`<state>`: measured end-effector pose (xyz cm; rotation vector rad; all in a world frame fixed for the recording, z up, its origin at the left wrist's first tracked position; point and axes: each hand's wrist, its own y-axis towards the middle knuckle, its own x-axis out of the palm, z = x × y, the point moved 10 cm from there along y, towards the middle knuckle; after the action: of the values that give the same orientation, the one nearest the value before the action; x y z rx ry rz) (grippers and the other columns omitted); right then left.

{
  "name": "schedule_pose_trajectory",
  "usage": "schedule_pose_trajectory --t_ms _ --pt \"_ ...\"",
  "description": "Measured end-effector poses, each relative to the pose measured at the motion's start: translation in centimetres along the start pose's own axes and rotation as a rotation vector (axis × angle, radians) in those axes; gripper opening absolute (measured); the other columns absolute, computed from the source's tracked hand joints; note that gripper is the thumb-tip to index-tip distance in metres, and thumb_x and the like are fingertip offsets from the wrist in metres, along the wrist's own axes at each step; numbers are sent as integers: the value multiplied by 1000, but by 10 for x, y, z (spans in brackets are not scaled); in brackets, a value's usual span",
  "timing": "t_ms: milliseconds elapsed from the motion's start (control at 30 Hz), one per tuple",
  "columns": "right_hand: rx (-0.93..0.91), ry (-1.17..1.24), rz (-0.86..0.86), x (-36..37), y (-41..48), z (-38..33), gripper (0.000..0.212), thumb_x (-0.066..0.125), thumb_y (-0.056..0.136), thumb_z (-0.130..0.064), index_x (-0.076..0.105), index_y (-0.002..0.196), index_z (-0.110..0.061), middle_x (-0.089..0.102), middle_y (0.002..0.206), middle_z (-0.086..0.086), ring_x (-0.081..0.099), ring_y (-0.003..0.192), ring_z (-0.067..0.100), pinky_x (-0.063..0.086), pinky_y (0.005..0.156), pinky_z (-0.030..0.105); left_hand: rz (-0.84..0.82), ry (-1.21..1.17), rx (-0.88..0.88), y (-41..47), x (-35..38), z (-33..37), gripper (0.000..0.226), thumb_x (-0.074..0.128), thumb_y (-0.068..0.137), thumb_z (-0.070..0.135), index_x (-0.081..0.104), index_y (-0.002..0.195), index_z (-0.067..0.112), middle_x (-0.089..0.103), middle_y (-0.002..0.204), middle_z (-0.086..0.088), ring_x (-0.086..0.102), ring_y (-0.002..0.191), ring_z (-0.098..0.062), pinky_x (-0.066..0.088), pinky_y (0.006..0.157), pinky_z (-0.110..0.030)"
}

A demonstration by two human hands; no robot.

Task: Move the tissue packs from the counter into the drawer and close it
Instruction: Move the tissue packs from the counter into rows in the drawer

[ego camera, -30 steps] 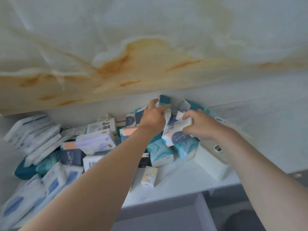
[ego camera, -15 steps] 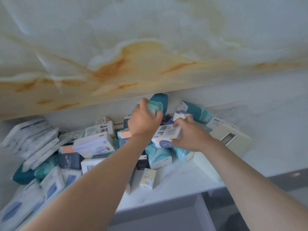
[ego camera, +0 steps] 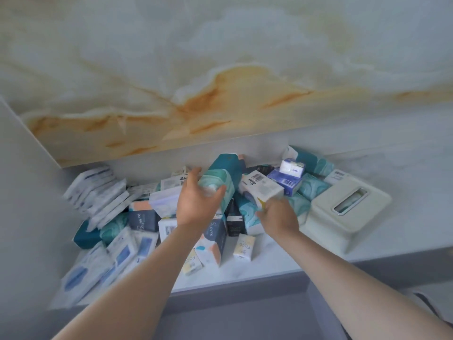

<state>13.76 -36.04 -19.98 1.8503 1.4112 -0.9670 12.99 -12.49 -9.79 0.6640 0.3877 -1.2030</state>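
Observation:
A heap of tissue packs covers the left and middle of the white counter. My left hand grips a teal pack and holds it upright above the heap. My right hand holds one end of a white pack with a barcode, lifted off the pile. Below the counter edge lies the grey open drawer, partly hidden by my forearms.
A cream tissue box with a slot on top stands at the right of the heap. A marbled wall panel rises behind the counter. A grey side wall closes off the left. Bare counter shows at the far right.
Both hands have drawn back toward me from the rear of the heap, each lifting its pack. The teal pack now stands upright in my left hand.

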Motion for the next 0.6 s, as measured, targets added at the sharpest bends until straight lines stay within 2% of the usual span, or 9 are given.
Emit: schedule_pose_trajectory --t_ms 67,133,233,300,433,500,600 --pt "11 -44 -11 12 -8 -6 67 71 83 -50 54 127 -3 51 127 19 54 112 33 49 85 36 -37 19 8 -3 4 -4 74 71 79 47 35 142 31 49 135 4 54 118 -19 50 96 -40" --pt "62 -15 -47 24 -15 -7 91 75 76 -55 36 139 -4 45 130 16 53 115 34 48 84 37 -86 31 13 -7 12 -8 74 70 80 40 33 144 30 43 137 4 53 115 -18 48 93 -34" --pt "123 46 -95 36 -20 -4 83 80 70 -43 28 127 -14 46 122 11 57 105 32 45 74 33 -151 65 15 -12 23 -13 75 68 80 35 32 146 29 40 132 3 53 109 -18 48 88 -31" --pt "136 76 -59 31 -19 -3 75 80 67 -37 29 118 -16 45 120 11 54 106 32 47 77 35 -170 83 22 -15 25 -15 75 67 81 33 33 147 27 39 129 2 52 107 -18 49 90 -32" --pt "153 127 -20 -5 -15 -9 69 72 66 -51 34 118 -26 43 110 7 46 112 32 42 78 35 -104 29 50 -18 8 -7 68 63 81 33 35 143 31 44 133 6 54 112 -17 51 92 -38" --pt "113 111 -17 -27 -14 -12 64 67 66 -53 39 120 -30 49 113 7 45 115 31 44 81 36 -54 -27 48 -20 -5 0 70 64 80 37 32 142 34 48 136 7 54 116 -17 50 93 -40" --pt "21 86 -12 -55 -24 -12 61 68 67 -50 45 121 -34 55 118 5 45 119 30 45 85 37 22 -70 75 -32 -26 13 68 66 78 43 32 137 36 55 127 6 55 116 -19 51 90 -41"
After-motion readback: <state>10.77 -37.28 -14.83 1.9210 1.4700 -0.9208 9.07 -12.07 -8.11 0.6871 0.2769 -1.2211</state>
